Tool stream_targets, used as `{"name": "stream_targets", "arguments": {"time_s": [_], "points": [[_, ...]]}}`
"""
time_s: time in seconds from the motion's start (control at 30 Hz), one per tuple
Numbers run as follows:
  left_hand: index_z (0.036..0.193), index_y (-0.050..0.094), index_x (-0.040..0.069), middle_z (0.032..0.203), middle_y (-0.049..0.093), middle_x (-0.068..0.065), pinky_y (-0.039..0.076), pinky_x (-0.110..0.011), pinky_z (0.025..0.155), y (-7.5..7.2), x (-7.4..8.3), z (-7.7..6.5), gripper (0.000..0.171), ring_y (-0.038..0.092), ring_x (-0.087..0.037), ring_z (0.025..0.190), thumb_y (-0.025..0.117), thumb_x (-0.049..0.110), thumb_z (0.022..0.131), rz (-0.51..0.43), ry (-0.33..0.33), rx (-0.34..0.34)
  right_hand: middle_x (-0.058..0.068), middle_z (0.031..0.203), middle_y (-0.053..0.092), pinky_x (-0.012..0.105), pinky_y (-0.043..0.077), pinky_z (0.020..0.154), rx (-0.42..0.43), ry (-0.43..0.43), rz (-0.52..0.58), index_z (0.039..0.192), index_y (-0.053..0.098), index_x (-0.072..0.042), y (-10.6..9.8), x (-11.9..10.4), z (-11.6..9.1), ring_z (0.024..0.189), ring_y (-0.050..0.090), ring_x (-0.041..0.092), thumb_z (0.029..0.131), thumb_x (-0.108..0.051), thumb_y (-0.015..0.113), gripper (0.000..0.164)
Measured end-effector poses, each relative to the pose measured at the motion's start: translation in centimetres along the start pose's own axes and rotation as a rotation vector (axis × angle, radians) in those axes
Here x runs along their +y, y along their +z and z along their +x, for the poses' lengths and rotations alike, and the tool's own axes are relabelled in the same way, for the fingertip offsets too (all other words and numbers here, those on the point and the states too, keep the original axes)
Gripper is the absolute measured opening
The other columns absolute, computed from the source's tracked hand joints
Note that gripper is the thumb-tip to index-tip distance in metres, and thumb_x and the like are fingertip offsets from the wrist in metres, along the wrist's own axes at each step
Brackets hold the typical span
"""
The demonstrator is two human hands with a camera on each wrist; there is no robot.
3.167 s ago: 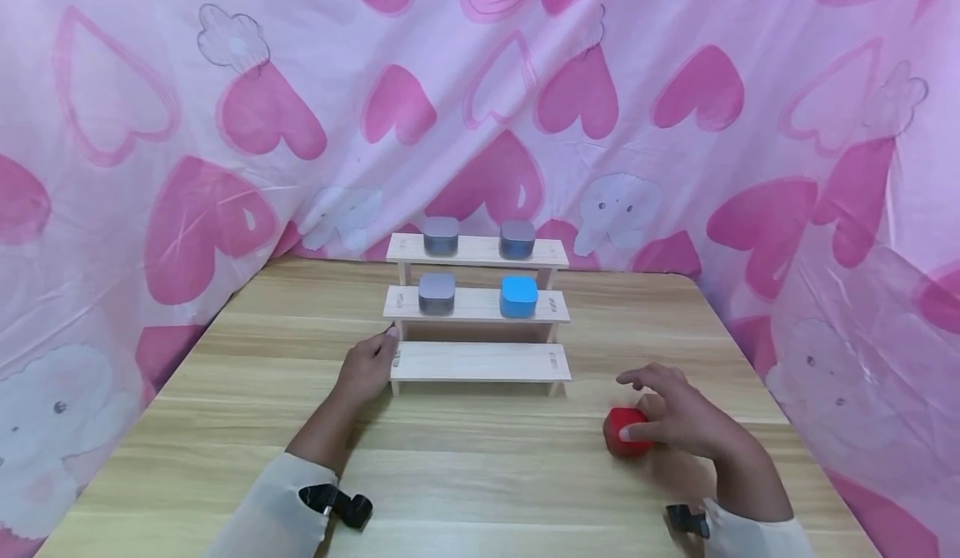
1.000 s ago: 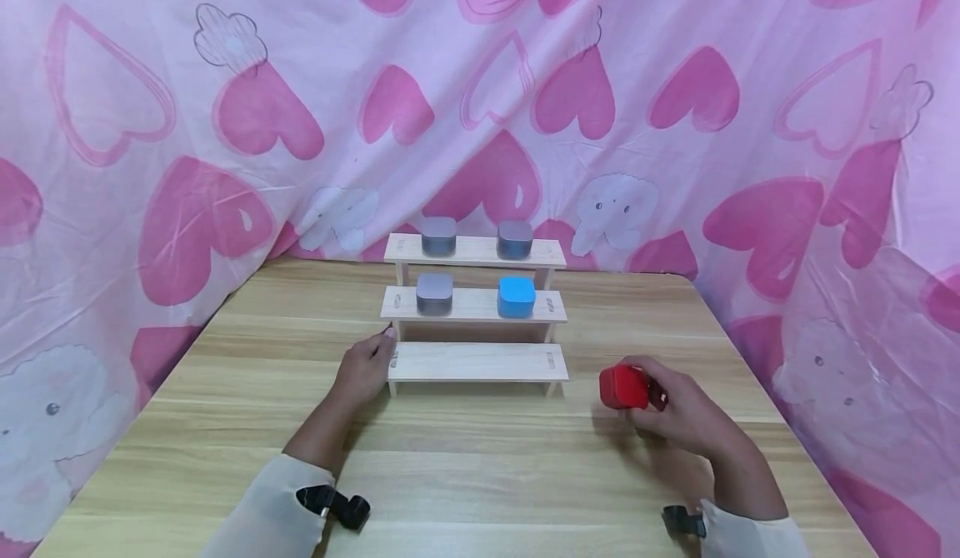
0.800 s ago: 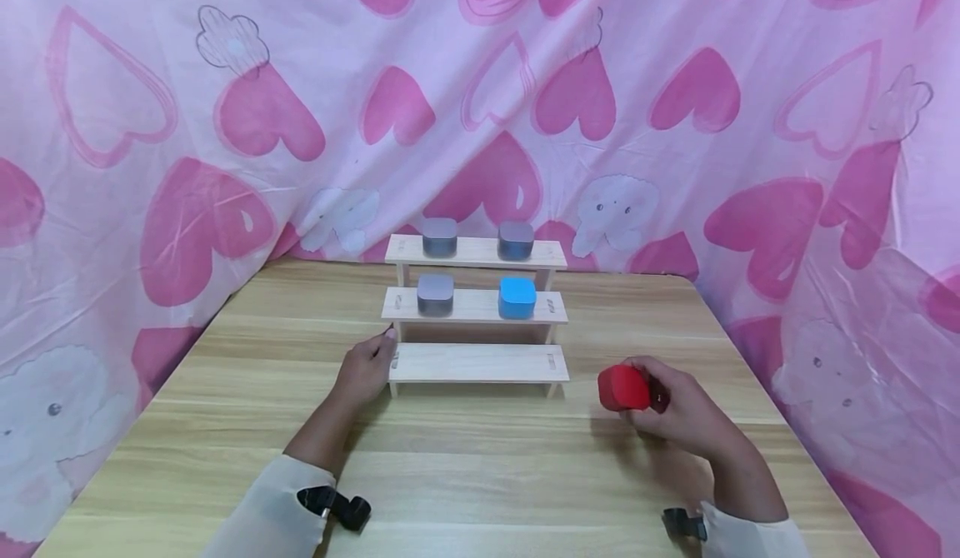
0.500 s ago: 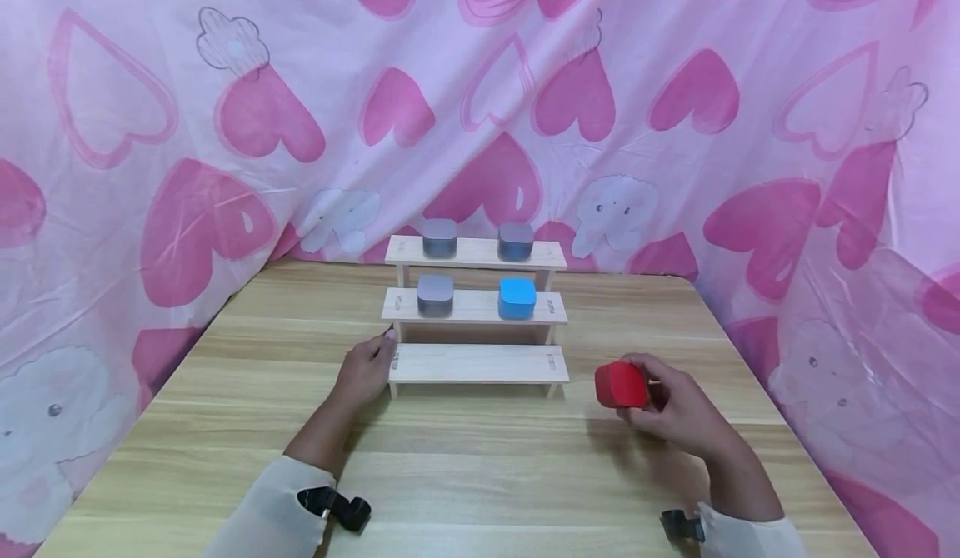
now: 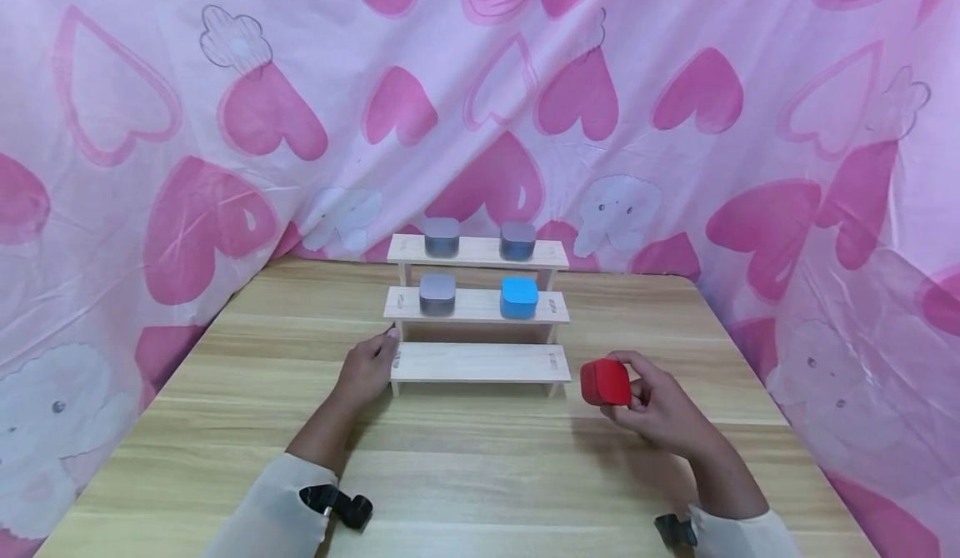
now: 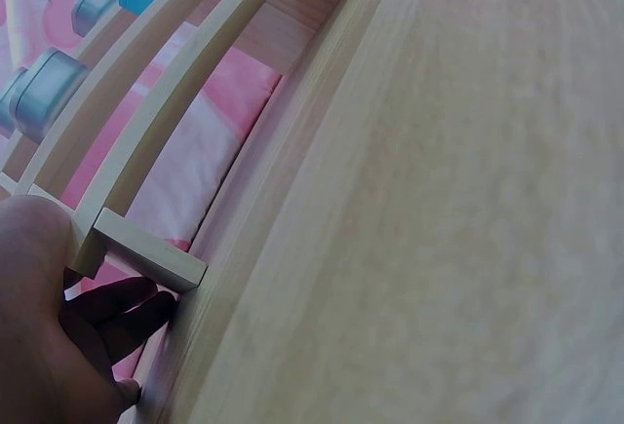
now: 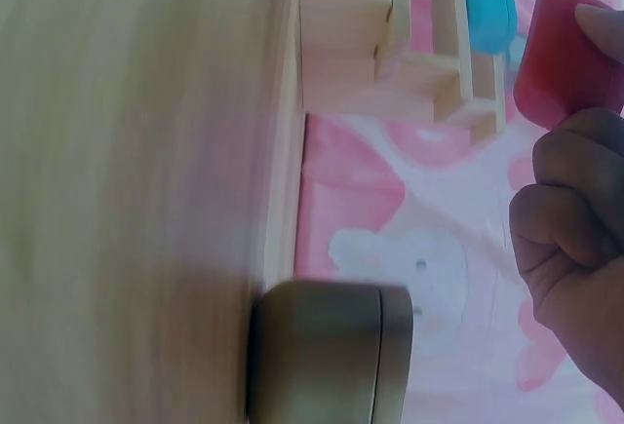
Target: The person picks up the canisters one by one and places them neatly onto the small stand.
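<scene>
My right hand [image 5: 663, 412] pinches a small red tin [image 5: 606, 382] with rounded corners. It is held up just right of the lowest shelf, tilted with one flat face toward the head camera. In the right wrist view the thumb lies on the red tin [image 7: 565, 58] and the other fingers are curled. My left hand [image 5: 367, 366] grips the left end of a three-step wooden rack [image 5: 480, 363]. In the left wrist view the fingers of the left hand [image 6: 58, 336] curl by the end support. A blue tin [image 5: 519, 297] and a grey tin [image 5: 437, 295] stand on the middle step.
Two more grey tins [image 5: 442, 238] [image 5: 517, 241] sit on the top step. In the right wrist view a brownish lidded box [image 7: 327, 356] stands close to the camera on the wooden table [image 5: 465, 483]. A pink heart-print cloth [image 5: 487, 83] hangs behind.
The right hand has taken the red tin up off the table and moved it left toward the rack. The left hand has stayed at the rack's left end.
</scene>
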State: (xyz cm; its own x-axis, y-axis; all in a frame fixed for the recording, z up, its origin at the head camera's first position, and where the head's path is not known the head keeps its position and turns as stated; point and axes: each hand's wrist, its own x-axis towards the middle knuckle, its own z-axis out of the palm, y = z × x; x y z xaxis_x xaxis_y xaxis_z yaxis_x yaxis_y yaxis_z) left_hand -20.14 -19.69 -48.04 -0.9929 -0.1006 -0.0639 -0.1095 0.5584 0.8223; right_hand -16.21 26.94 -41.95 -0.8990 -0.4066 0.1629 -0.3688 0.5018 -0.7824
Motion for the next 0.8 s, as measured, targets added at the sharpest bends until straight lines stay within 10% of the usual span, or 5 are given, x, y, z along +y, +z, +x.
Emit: {"name": "stream_targets", "arguments": {"time_s": [0.4, 0.8], "points": [[0.164, 0.048, 0.01, 0.167, 0.05, -0.023, 0.034, -0.064, 0.131, 0.0, 0.1, -0.2, 0.073, 0.042, -0.05, 0.158, 0.028, 0.062, 0.117, -0.012, 0.037, 0.013, 0.011, 0.106, 0.075, 0.027, 0.065, 0.071, -0.018, 0.101, 0.001, 0.145, 0.056, -0.012, 1.8, -2.8, 2.2, 0.071, 0.065, 0.018, 0.078, -0.01, 0.097, 0.078], [0.162, 0.052, 0.008, 0.164, 0.053, -0.024, 0.036, -0.065, 0.13, 0.1, 0.0, 0.0, 0.071, 0.045, -0.05, 0.156, 0.03, 0.059, 0.117, -0.005, 0.042, 0.028, 0.01, 0.084, 0.073, 0.026, 0.059, 0.067, -0.067, 0.208, 0.13, 0.15, 0.056, -0.009, 4.1, -5.5, 5.3, 0.068, 0.06, 0.02, 0.084, -0.012, 0.093, 0.076]]}}
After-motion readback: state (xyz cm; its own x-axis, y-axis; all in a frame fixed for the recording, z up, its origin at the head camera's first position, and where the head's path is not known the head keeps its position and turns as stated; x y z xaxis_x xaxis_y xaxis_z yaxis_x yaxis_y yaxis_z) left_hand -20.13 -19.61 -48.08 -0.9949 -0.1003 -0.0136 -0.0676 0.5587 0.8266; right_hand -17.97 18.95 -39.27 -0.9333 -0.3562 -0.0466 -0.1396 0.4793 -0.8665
